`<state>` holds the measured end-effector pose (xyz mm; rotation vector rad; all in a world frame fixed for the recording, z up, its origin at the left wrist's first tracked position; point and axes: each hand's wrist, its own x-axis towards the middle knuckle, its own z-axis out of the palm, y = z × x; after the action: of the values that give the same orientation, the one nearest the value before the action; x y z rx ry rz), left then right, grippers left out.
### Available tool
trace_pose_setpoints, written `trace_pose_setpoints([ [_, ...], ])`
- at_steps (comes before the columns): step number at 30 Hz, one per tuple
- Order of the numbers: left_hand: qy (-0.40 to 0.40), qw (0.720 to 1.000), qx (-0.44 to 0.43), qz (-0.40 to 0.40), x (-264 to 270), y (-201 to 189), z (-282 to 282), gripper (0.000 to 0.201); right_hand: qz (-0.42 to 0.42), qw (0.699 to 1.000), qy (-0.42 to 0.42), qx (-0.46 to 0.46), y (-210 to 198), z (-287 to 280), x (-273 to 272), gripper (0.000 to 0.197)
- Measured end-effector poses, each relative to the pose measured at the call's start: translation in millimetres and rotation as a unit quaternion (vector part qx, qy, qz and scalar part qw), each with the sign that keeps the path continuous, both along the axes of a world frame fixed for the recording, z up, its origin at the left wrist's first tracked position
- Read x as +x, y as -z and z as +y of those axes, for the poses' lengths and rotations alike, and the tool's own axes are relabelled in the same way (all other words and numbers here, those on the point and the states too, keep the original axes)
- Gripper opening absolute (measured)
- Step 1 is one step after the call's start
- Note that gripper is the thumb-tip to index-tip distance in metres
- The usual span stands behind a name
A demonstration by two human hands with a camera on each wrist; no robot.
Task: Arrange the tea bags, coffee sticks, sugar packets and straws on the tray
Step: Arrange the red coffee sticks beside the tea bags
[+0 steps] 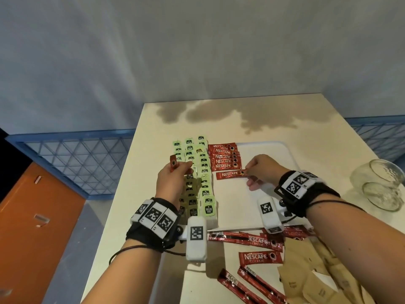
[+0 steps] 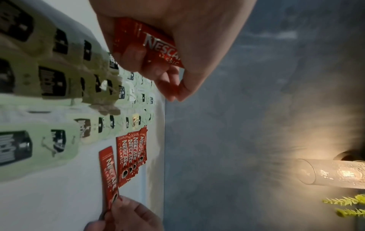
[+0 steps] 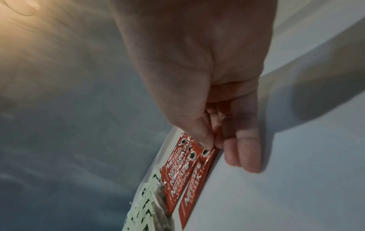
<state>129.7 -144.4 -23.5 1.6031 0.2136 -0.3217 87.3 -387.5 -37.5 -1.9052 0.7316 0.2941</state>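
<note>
Judging from the layout, roughly half the work is done: green tea bags [image 1: 198, 172] are set in rows along the left of the white tray [image 1: 282, 150], with a block of coffee sticks [image 1: 223, 157] beside them. One more stick [image 1: 230, 174] is pinched at its end by the right hand [image 1: 260, 170], low on the tray; another [image 2: 150, 43] is gripped in the left hand [image 1: 173, 178]. Loose sticks [image 1: 258, 257] and brown packets [image 1: 311, 270] remain on the surface [image 1: 328, 119]; no straws are seen.

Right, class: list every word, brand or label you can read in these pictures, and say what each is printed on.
"NESCAFE CLASSIC": on the red coffee sticks, also the one the right hand pinches and the one the left hand holds.
Tea bags: dark labels, too blurred to read.
Brown sugar packets: print too small.
Wrist bands: coded squares; small characters illegible.
</note>
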Motion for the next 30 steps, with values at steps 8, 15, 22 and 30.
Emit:
trace_pose_setpoints([
  [8,0.033,0.998,-0.022,0.056,4.6,-4.1,-4.0,0.039,-0.034,0.998,0.041,0.032,8.4,5.3,12.6,0.017],
  [15,0.067,0.996,-0.006,0.054,-3.0,-5.4,-2.6,0.025,-0.041,0.999,0.031,0.004,3.7,7.2,9.6,0.014],
  [22,0.188,0.982,-0.008,0.022,-29.7,-9.1,-3.2,0.015,-0.107,0.992,-0.038,0.053,-27.0,21.4,-19.6,0.036],
  [30,0.214,0.948,0.141,-0.186,-55.9,-7.0,-25.0,0.02,-0.081,0.974,-0.117,0.178,-42.8,47.7,-51.7,0.024],
])
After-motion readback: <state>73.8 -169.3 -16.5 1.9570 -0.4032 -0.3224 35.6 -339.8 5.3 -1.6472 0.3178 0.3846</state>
